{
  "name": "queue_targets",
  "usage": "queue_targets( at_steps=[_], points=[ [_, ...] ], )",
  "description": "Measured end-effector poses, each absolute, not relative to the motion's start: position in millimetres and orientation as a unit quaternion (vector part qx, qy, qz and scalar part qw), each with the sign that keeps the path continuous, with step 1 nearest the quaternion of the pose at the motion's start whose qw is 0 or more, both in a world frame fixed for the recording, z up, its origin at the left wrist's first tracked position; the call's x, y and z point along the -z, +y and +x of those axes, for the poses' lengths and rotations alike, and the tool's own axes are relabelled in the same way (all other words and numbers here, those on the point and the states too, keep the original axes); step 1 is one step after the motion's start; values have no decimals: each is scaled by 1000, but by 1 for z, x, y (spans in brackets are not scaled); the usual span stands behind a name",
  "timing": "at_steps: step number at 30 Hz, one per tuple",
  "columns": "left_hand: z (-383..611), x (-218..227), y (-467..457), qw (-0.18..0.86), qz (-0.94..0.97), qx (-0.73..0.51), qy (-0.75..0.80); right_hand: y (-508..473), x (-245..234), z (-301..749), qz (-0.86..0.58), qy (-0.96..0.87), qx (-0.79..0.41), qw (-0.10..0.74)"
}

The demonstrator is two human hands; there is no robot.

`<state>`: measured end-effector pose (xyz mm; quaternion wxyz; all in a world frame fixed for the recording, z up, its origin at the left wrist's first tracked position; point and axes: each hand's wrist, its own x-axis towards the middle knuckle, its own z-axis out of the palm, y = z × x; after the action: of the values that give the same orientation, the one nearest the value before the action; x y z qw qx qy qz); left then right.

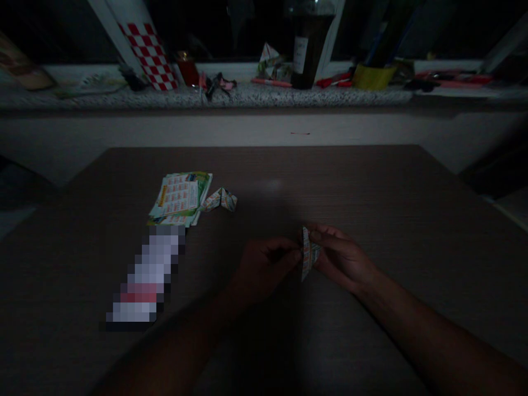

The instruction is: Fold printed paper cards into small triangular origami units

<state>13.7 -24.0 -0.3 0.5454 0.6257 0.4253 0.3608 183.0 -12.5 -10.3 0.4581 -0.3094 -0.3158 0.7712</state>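
Between my two hands is a small folded piece of printed paper point(306, 256), turned nearly edge-on and coming to a point at its lower end. My left hand point(268, 267) pinches its left side with thumb and fingertips. On the other side, my right hand point(340, 253) grips it between thumb and fingers; some of those fingers are hidden behind the paper. To the left lies another folded paper piece point(220, 200), zigzag in shape. It touches or nearly touches a stack of printed paper sheets point(179, 195), green and white with rows of small orange print.
Below the stack lies a long blurred-out object point(154, 275) on the dark wooden table point(256, 170). Behind it, a granite windowsill point(247, 99) bears a red-and-white checkered cylinder point(150, 58), a dark bottle point(307, 52), a yellow holder point(373, 76) and several small items.
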Motion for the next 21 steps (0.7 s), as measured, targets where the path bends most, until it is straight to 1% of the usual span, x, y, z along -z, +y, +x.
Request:
queue_targets(
  at_steps=[2,5,7,9,12,16,21],
  points=[
    [14,-1,-25,466,664,-359,462,-14,13,182,-345,-367,-713,487],
    [12,-1,-24,360,689,-379,502,-17,18,180,-419,-478,-554,537],
    [10,0,-22,308,698,-393,514,-20,20,180,-457,-553,-448,533],
    [7,1,-20,263,712,-401,513,-22,21,179,-475,-609,-381,509],
    [3,0,-20,190,763,-387,482,-24,21,178,-476,-635,-368,484],
    [1,0,-21,100,823,-380,410,-24,19,176,-468,-633,-379,487],
    [3,1,-23,33,843,-375,384,-24,18,179,-461,-672,-344,466]
  ],
)
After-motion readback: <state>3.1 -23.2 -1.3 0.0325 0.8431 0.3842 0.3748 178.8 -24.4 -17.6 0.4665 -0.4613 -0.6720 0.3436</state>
